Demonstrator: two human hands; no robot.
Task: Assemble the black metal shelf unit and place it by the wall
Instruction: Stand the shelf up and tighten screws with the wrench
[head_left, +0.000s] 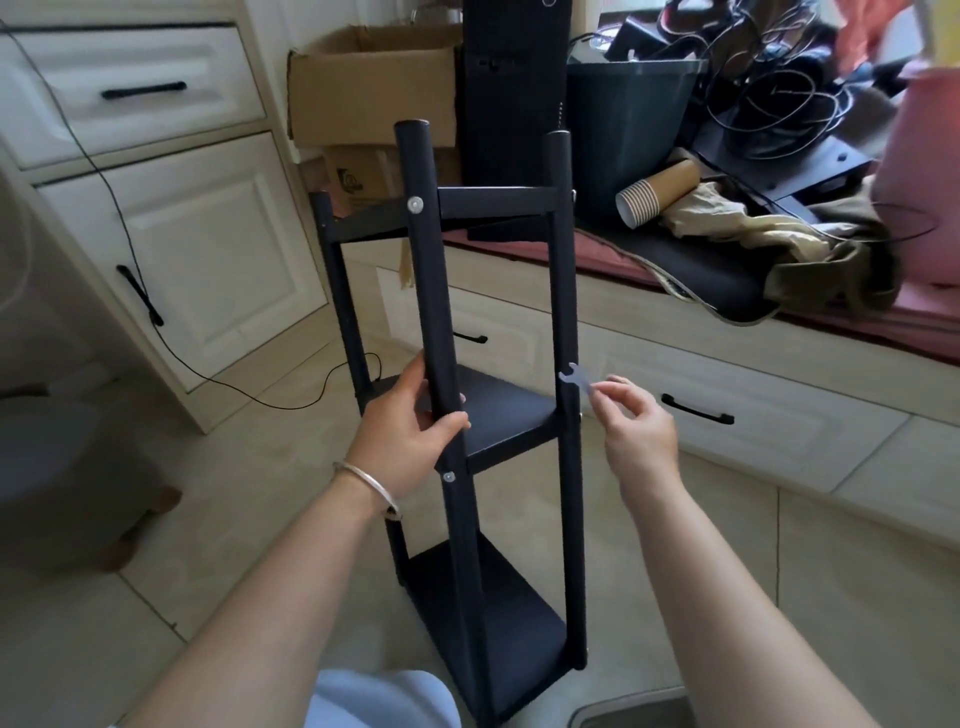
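Left hand (402, 436) around shelf post (436, 291)

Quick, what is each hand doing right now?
Left hand: grips the near left post of the black shelf unit.
Right hand: pinches a small flat spanner beside the right post.

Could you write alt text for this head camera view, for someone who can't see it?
A person's left hand grips a post of a tall black metal shelf unit standing on a tiled floor, while the right hand pinches a small flat silver spanner near another post.
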